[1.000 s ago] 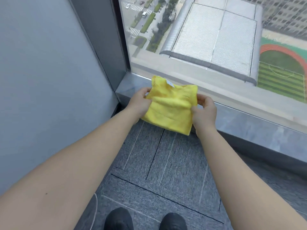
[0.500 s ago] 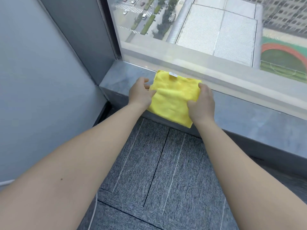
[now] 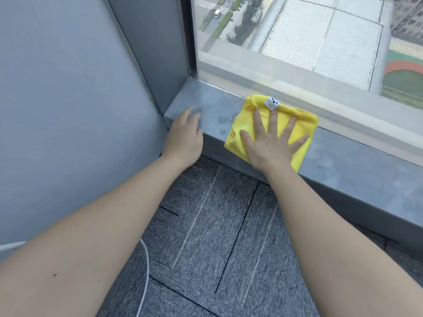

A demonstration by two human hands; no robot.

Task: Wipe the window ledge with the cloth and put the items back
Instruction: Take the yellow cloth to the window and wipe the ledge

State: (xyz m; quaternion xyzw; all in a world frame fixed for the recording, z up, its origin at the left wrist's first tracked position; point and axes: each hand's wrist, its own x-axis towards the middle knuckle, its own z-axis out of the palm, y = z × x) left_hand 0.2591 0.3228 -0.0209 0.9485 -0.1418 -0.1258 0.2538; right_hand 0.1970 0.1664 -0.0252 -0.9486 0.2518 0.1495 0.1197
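Note:
A folded yellow cloth with a small white tag lies flat on the grey window ledge, against the glass. My right hand presses down on it, palm flat and fingers spread, not gripping. My left hand rests palm down on the bare left end of the ledge, near the corner, a short gap left of the cloth. A few water drops sit on the ledge between my hands. No other items show on the ledge.
A grey wall panel closes the left side and meets the ledge at the corner. The window glass rises behind the ledge. Grey carpet tiles lie below, and a white cable runs over them at lower left.
Both hands held the cloth up by its sides. Now it lies flat on the ledge under my right palm, and my left hand has let go and moved left onto the ledge.

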